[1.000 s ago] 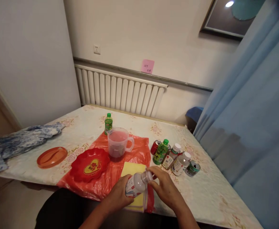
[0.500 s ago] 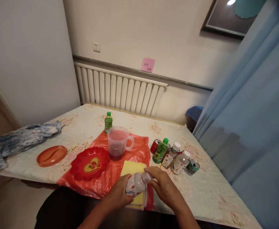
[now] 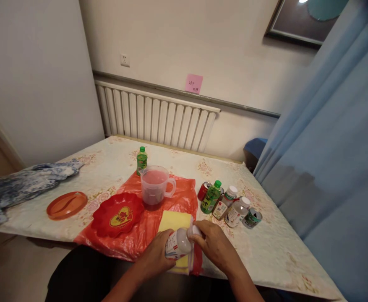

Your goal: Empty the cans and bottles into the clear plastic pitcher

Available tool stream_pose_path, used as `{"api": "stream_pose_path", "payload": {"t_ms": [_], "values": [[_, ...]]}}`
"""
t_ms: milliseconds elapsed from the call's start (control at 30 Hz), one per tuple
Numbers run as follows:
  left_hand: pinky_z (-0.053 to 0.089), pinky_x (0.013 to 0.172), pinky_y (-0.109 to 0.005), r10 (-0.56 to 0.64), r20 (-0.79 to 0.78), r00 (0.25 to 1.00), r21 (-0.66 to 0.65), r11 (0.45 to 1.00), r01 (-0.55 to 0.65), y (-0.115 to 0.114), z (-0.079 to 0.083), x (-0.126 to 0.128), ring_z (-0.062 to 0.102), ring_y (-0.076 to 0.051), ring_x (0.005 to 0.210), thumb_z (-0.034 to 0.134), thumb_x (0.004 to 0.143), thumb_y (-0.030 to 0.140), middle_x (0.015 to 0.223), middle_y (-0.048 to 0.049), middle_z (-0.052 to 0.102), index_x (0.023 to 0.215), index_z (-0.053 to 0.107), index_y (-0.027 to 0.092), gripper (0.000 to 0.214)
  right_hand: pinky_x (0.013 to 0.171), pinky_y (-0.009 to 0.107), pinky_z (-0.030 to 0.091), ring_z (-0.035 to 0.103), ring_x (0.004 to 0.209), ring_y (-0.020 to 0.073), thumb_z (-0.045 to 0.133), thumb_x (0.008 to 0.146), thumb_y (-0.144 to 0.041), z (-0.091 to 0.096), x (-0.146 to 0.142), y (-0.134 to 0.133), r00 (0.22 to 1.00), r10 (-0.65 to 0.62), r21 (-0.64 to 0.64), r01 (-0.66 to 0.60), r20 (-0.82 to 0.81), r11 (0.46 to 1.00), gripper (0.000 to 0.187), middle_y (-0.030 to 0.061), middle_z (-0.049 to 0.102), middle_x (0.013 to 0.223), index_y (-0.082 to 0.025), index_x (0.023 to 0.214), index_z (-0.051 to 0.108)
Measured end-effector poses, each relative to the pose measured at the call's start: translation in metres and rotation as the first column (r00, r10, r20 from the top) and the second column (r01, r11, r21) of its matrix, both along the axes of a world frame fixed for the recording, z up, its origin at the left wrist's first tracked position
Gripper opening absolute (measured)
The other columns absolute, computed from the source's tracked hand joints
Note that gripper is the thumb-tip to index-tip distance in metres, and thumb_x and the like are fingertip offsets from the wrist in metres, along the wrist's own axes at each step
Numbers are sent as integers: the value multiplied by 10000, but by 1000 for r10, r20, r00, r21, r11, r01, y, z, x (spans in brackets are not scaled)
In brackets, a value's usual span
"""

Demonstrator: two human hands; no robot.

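Observation:
My left hand (image 3: 158, 253) is wrapped round the body of a clear plastic bottle (image 3: 178, 244) with a printed label. The bottle lies tilted, its neck pointing right. At that end my right hand (image 3: 213, 243) pinches the white bottle cap (image 3: 195, 231) between thumb and fingers. Whether the cap is loose from the neck I cannot tell. Beneath the bottle is a folded yellow cloth (image 3: 175, 219), resting on a red plastic sheet (image 3: 184, 193). A clear measuring jug (image 3: 155, 193) with liquid in it stands behind, beside a red scalloped plate (image 3: 100, 219).
Right of the sheet stand a red can (image 3: 203, 191), a green-capped bottle (image 3: 211, 198), two white-capped bottles (image 3: 224, 204) and a green can (image 3: 252, 218). Another green bottle (image 3: 142, 161) is behind the jug. An orange lid (image 3: 66, 205) and patterned fabric (image 3: 29, 182) lie at left.
My right hand's fingers have shifted slightly round the cap. The bottle stays tilted in my left hand. The whole view has moved a little.

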State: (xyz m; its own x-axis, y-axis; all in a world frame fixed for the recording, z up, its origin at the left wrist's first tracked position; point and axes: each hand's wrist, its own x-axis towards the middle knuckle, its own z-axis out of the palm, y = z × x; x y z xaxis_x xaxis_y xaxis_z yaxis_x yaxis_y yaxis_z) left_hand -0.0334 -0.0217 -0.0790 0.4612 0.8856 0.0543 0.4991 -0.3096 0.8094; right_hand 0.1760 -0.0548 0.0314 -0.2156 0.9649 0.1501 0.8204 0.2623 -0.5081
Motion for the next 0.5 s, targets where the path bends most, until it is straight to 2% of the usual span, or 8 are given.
{"api": "stream_pose_path", "payload": {"t_ms": [67, 100, 233, 367, 500], "values": [[447, 921, -329, -2, 0, 1000, -16, 1000, 2, -1, 4, 1, 563, -233, 1062, 650, 594, 155, 1181, -60, 596, 1225, 491, 209, 653, 701, 289, 427, 610, 761, 195, 605, 869, -332, 0, -1, 0, 999, -38, -21, 37, -18, 999, 148, 44, 688, 820, -205, 886, 680], [450, 912, -324, -7, 7, 1000, -26, 1000, 7, -1, 6, 1, 565, -230, 1052, 653, 595, 158, 1175, -54, 600, 1221, 493, 212, 648, 694, 287, 427, 608, 753, 191, 601, 869, -340, -1, 0, 0, 997, -54, -22, 53, -55, 998, 168, 44, 689, 825, -205, 932, 680], [467, 861, -287, -10, 82, 997, -77, 997, 16, -2, 19, 1, 580, -203, 989, 652, 591, 148, 1136, -29, 621, 1216, 491, 211, 648, 818, 334, 472, 623, 929, 213, 647, 806, -328, -17, 14, 4, 939, -74, -4, 77, -336, 997, 501, 75, 685, 1073, -219, 1287, 561], [477, 850, -273, 5, 149, 989, -132, 991, 15, -3, 27, 3, 589, -192, 980, 654, 613, 165, 1144, -12, 635, 1228, 480, 218, 642, 887, 391, 494, 606, 1070, 247, 719, 649, -209, -41, 19, 7, 840, -107, -139, 38, -531, 990, 725, 95, 635, 1249, -211, 1344, 512], [490, 872, -283, -13, 230, 973, -163, 985, 52, -4, 28, 10, 603, -203, 1007, 664, 636, 190, 1155, -4, 651, 1270, 459, 228, 667, 826, 359, 533, 644, 992, 236, 710, 581, -130, -61, 5, 0, 782, -140, -267, -34, -607, 963, 762, 78, 662, 1210, -200, 1319, 530]]}}
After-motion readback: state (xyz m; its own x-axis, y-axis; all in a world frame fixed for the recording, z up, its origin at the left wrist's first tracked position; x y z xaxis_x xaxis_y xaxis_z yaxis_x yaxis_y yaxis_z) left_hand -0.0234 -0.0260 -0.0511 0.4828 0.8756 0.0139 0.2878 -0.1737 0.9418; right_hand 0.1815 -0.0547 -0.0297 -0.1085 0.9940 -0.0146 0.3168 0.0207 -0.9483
